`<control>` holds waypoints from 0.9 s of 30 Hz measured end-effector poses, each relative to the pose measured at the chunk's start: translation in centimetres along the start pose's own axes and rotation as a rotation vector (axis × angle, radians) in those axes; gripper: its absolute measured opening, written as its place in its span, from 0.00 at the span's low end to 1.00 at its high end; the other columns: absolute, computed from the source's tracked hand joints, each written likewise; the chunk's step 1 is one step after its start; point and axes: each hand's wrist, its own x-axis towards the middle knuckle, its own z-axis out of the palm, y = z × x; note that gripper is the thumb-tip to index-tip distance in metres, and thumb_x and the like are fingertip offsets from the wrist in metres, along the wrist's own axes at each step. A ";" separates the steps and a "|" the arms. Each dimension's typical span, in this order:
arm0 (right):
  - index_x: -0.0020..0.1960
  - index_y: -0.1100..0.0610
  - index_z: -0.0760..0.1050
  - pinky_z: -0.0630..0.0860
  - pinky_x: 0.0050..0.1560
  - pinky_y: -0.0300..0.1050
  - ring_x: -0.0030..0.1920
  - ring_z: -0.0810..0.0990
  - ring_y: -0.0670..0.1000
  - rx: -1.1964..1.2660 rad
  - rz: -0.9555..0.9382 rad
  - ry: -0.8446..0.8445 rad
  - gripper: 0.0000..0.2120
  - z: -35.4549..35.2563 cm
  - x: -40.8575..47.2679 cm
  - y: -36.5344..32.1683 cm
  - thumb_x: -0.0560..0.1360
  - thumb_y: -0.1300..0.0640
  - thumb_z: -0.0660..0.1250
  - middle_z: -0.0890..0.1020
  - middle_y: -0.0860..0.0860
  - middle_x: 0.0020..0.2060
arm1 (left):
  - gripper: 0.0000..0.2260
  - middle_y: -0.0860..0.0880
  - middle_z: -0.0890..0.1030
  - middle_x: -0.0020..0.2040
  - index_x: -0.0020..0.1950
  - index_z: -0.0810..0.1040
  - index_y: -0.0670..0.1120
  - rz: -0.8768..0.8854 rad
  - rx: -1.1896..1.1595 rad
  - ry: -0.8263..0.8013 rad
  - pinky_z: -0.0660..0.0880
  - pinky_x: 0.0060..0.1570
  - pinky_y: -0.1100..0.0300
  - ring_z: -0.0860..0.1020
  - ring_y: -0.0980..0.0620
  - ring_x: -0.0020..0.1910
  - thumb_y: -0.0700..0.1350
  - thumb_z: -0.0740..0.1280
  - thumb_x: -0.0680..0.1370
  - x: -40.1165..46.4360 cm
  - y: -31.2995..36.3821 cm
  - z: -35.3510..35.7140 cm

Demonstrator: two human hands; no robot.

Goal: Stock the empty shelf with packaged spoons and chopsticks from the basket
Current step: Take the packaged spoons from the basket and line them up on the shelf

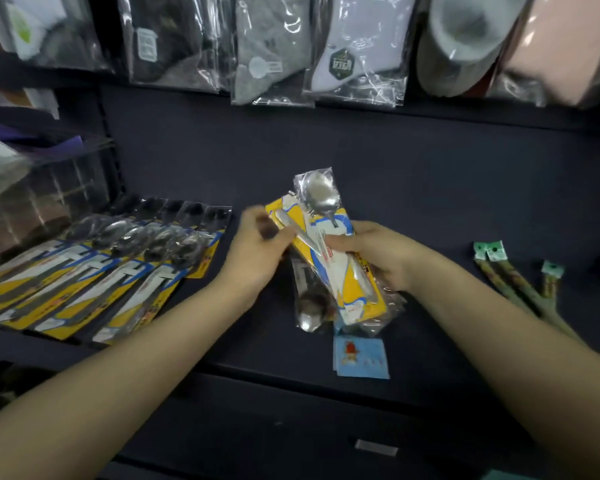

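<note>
Over the middle of the dark shelf (413, 188) I hold a bundle of packaged spoons (326, 251) with yellow, white and blue cards. My right hand (378, 254) grips the bundle from the right side. My left hand (257, 251), blurred, pinches the upper left edge of a pack. Another spoon pack (309, 306) hangs under the bundle with its bowl pointing down. Several spoon packs (94, 271) lie in an overlapping row on the shelf's left. Packaged chopsticks (520, 282) with green tags lie on the right. No basket is in view.
Bagged socks (357, 53) and other goods hang from the shelf above, close over the work area. A small blue card packet (361, 356) lies at the shelf's front edge. A clear container (42, 195) stands at the far left.
</note>
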 end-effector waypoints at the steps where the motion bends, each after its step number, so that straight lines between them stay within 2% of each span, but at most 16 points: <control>1: 0.48 0.56 0.78 0.80 0.45 0.47 0.39 0.83 0.50 -0.050 0.008 -0.018 0.07 -0.7 -0.3 0.0 0.76 0.63 0.63 0.83 0.53 0.43 | 0.21 0.47 0.72 0.63 0.64 0.67 0.47 0.162 0.252 0.023 0.70 0.61 0.58 0.73 0.50 0.63 0.47 0.68 0.73 0.4 -0.3 -0.3; 2: 0.48 0.56 0.78 0.80 0.47 0.48 0.40 0.82 0.51 -0.107 0.007 -0.023 0.07 -1.4 -0.6 0.0 0.76 0.64 0.63 0.83 0.53 0.42 | 0.26 0.45 0.68 0.67 0.67 0.66 0.46 0.323 0.497 0.004 0.65 0.67 0.54 0.68 0.47 0.67 0.49 0.69 0.72 0.6 -0.6 -0.4; 3: 0.48 0.56 0.78 0.80 0.46 0.47 0.39 0.83 0.50 -0.159 0.003 -0.026 0.07 -2.0 -0.9 0.0 0.76 0.65 0.63 0.83 0.53 0.41 | 0.26 0.44 0.67 0.68 0.66 0.69 0.45 0.439 0.668 -0.060 0.65 0.67 0.51 0.67 0.45 0.66 0.52 0.69 0.71 0.7 -0.6 -0.4; 4: 0.47 0.56 0.77 0.81 0.42 0.45 0.36 0.83 0.48 -0.197 0.002 -0.031 0.07 -2.3 -1.2 0.0 0.76 0.65 0.62 0.84 0.51 0.38 | 0.25 0.44 0.69 0.65 0.62 0.72 0.45 0.481 0.762 -0.168 0.69 0.64 0.48 0.71 0.44 0.63 0.56 0.68 0.69 0.8 -0.4 -0.2; 6: 0.44 0.55 0.76 0.80 0.33 0.37 0.30 0.82 0.43 -0.244 0.000 -0.059 0.08 -2.6 -1.8 0.0 0.77 0.66 0.62 0.84 0.46 0.32 | 0.24 0.47 0.74 0.57 0.57 0.74 0.46 0.379 0.908 -0.380 0.73 0.56 0.50 0.74 0.46 0.54 0.59 0.69 0.68 0.3 0.6 0.6; 8: 0.45 0.54 0.74 0.79 0.32 0.35 0.30 0.82 0.41 -0.290 0.001 -0.101 0.09 -2.6 -2.3 0.4 0.76 0.66 0.62 0.83 0.47 0.34 | 0.22 0.49 0.77 0.51 0.53 0.75 0.47 0.293 1.084 -0.476 0.74 0.50 0.51 0.75 0.49 0.49 0.59 0.72 0.66 0.1 1.6 1.4; 11: 0.46 0.53 0.74 0.79 0.36 0.36 0.32 0.82 0.42 -0.318 -0.014 -0.141 0.09 -2.8 -2.9 0.9 0.76 0.66 0.62 0.81 0.49 0.39 | 0.18 0.54 0.76 0.37 0.44 0.75 0.48 0.248 1.106 -0.612 0.72 0.39 0.56 0.73 0.54 0.37 0.59 0.73 0.64 -0.1 3.1 2.1; 14: 0.48 0.55 0.76 0.79 0.43 0.39 0.38 0.81 0.45 -0.317 -0.093 -0.027 0.06 -3.3 -3.4 1.1 0.77 0.63 0.63 0.82 0.49 0.41 | 0.14 0.53 0.74 0.33 0.40 0.77 0.45 0.255 0.952 -0.695 0.66 0.34 0.62 0.70 0.57 0.31 0.55 0.72 0.68 -0.3 3.6 2.3; 15: 0.48 0.55 0.77 0.79 0.44 0.40 0.38 0.81 0.45 -0.291 -0.133 0.063 0.05 -3.4 -3.6 1.0 0.77 0.62 0.63 0.82 0.49 0.40 | 0.14 0.51 0.73 0.32 0.39 0.77 0.42 0.299 0.913 -0.674 0.64 0.32 0.65 0.69 0.57 0.30 0.53 0.71 0.69 -0.4 3.6 2.3; 17: 0.46 0.56 0.79 0.80 0.43 0.42 0.36 0.82 0.46 -0.169 -0.222 0.259 0.05 -3.6 -3.9 0.7 0.77 0.60 0.64 0.83 0.51 0.40 | 0.17 0.50 0.70 0.30 0.36 0.74 0.37 0.327 0.840 -0.568 0.62 0.29 0.64 0.66 0.57 0.28 0.51 0.70 0.71 -0.9 3.2 1.7; 19: 0.44 0.58 0.78 0.81 0.43 0.47 0.34 0.82 0.49 0.012 -0.287 0.376 0.06 -3.7 -4.2 0.4 0.77 0.59 0.63 0.83 0.54 0.39 | 0.16 0.49 0.68 0.30 0.35 0.72 0.37 0.230 0.640 -0.417 0.61 0.31 0.62 0.65 0.57 0.28 0.49 0.70 0.72 -1.4 2.3 0.8; 21: 0.44 0.58 0.78 0.81 0.43 0.50 0.35 0.83 0.54 0.180 -0.285 0.366 0.07 -3.5 -4.5 0.4 0.78 0.59 0.62 0.84 0.54 0.36 | 0.12 0.51 0.70 0.29 0.34 0.73 0.41 0.107 0.349 -0.245 0.63 0.31 0.60 0.67 0.56 0.28 0.46 0.68 0.74 -1.9 1.2 0.4; 24: 0.43 0.59 0.77 0.82 0.37 0.44 0.31 0.84 0.48 0.356 -0.190 0.258 0.07 -2.0 -4.2 0.6 0.78 0.61 0.62 0.85 0.50 0.30 | 0.12 0.54 0.73 0.22 0.34 0.71 0.46 0.014 0.032 -0.035 0.66 0.25 0.65 0.69 0.60 0.22 0.43 0.62 0.78 -2.9 0.1 0.6; 27: 0.44 0.60 0.77 0.81 0.33 0.45 0.28 0.83 0.49 0.403 -0.097 0.194 0.07 0.6 -3.2 0.6 0.78 0.62 0.61 0.84 0.53 0.31 | 0.08 0.52 0.80 0.29 0.41 0.72 0.47 -0.049 -0.196 0.017 0.74 0.25 0.64 0.78 0.55 0.27 0.43 0.59 0.79 -4.1 0.1 1.2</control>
